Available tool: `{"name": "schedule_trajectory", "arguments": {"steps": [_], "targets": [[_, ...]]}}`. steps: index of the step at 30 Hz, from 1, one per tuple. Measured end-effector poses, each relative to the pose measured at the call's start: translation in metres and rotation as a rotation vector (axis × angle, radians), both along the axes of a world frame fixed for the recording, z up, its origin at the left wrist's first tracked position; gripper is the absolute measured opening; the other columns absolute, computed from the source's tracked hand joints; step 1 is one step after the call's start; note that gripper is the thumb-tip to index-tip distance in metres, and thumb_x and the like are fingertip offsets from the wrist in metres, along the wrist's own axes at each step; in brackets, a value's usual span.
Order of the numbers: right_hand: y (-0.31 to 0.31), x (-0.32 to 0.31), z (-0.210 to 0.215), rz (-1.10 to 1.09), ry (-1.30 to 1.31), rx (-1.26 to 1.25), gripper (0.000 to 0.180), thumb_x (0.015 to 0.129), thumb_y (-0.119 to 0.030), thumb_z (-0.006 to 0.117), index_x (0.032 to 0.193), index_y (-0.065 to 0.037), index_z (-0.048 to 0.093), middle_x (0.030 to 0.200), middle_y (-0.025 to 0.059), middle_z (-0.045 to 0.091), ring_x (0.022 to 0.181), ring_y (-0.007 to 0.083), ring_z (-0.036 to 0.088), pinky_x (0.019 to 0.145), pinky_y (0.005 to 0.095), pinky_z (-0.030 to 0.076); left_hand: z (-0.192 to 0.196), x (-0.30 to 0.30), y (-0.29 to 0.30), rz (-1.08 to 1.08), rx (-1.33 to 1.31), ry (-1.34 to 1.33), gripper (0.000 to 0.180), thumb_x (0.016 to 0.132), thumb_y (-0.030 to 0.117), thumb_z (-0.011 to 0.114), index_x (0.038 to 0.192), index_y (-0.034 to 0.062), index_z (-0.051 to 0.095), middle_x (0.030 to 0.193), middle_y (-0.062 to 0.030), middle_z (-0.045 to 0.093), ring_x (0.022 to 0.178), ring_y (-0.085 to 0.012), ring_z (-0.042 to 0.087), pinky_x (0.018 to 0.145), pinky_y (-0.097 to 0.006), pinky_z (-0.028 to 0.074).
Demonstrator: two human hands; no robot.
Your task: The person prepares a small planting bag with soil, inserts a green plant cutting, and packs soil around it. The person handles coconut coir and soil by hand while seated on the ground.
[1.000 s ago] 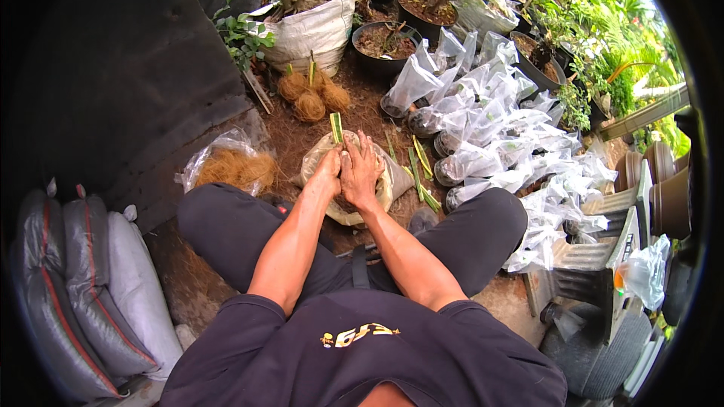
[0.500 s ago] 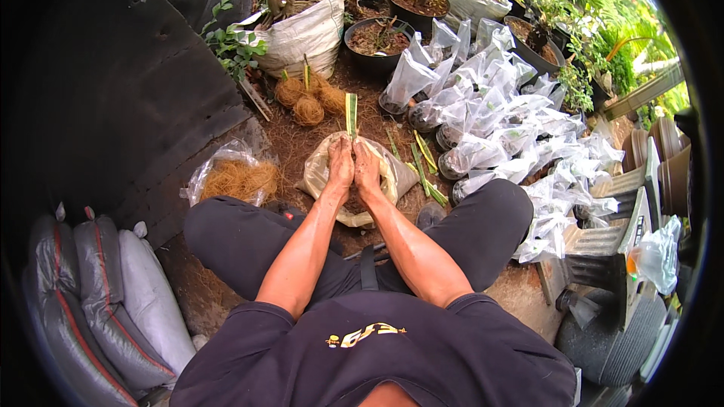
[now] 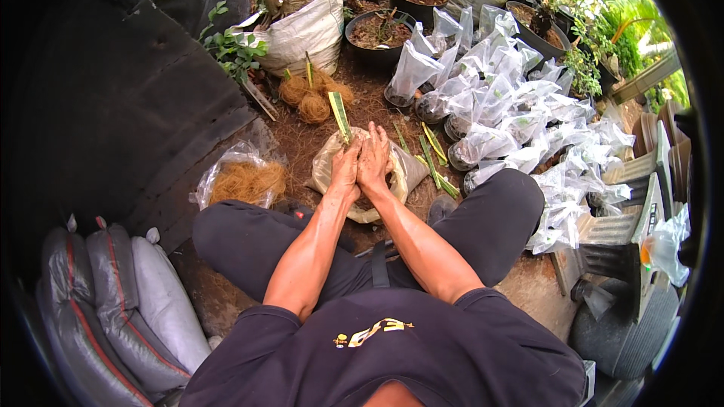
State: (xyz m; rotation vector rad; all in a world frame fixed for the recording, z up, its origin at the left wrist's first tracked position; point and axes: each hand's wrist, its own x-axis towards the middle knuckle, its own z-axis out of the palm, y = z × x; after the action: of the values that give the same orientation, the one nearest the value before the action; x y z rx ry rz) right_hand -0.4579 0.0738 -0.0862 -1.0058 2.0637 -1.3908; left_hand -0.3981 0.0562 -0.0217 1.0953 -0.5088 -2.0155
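Observation:
My left hand (image 3: 345,168) is closed around the lower end of a green leaf cutting (image 3: 339,114) with pale yellow edges. The cutting tilts up and to the left. Beside it my right hand (image 3: 372,160) lies against the left one, fingers stretched out and somewhat apart. Both hands look soiled and are above an open cream sack (image 3: 408,173) between my legs; its contents are mostly hidden. What lies between the palms cannot be seen. Past my hands sit several balls of brown fibre (image 3: 314,108), at least two with leaf pieces standing in them.
A clear bag of brown fibre (image 3: 249,182) is left of the sack. Cut leaf strips (image 3: 430,158) lie to its right. Many plastic-covered pots (image 3: 483,143) crowd the right. Filled sacks (image 3: 162,294) lean at lower left; potted plants (image 3: 379,33) stand at the back.
The leaf cutting has tipped from upright to the left. My right hand's fingers have extended and slid forward along the left hand. The whole view has shifted slightly.

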Motion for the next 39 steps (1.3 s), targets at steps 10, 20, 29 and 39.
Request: {"name": "schedule_trajectory", "arguments": {"steps": [10,20,29,39], "targets": [[-0.004,-0.005,0.042,-0.111,-0.932,-0.241,0.055,0.101,-0.032,0.05,0.145,-0.001,0.038,0.14,0.0173,0.045,0.13,0.0274,0.044,0.108,0.0389,0.034,0.019,-0.008,-0.001,0.142,0.058,-0.241,0.038,0.101,0.041,0.054,0.103,0.0042,0.064,0.092,-0.0042,0.062,0.087,-0.0156,0.06,0.075,-0.032,0.05],[-0.011,0.002,0.018,-0.004,-0.982,-0.373,0.06,0.095,-0.021,0.057,0.147,-0.001,0.034,0.153,0.0166,0.032,0.14,0.0273,0.032,0.113,0.0378,0.03,-0.009,-0.002,-0.008,-0.048,-0.269,-0.249,0.04,0.105,0.037,0.044,0.109,0.0017,0.062,0.099,-0.0079,0.065,0.09,-0.0171,0.063,0.079,-0.031,0.052],[-0.013,-0.01,0.016,0.279,-0.056,-0.415,0.053,0.105,-0.038,0.037,0.145,-0.003,0.039,0.15,0.0191,0.037,0.142,0.033,0.027,0.118,0.0402,0.023,0.02,0.001,-0.013,-0.048,-0.232,-0.202,0.047,0.098,0.034,0.059,0.131,0.0003,0.056,0.126,-0.0087,0.06,0.112,-0.0174,0.057,0.093,-0.031,0.046],[-0.008,-0.003,0.028,0.048,-0.113,-0.388,0.052,0.102,-0.03,0.044,0.148,-0.005,0.037,0.152,0.0174,0.033,0.143,0.0318,0.027,0.116,0.0424,0.023,0.012,0.002,-0.003,-0.035,-0.152,-0.075,0.035,0.098,0.033,0.059,0.118,0.0045,0.06,0.117,-0.0068,0.06,0.105,-0.0179,0.059,0.091,-0.035,0.048]]}}
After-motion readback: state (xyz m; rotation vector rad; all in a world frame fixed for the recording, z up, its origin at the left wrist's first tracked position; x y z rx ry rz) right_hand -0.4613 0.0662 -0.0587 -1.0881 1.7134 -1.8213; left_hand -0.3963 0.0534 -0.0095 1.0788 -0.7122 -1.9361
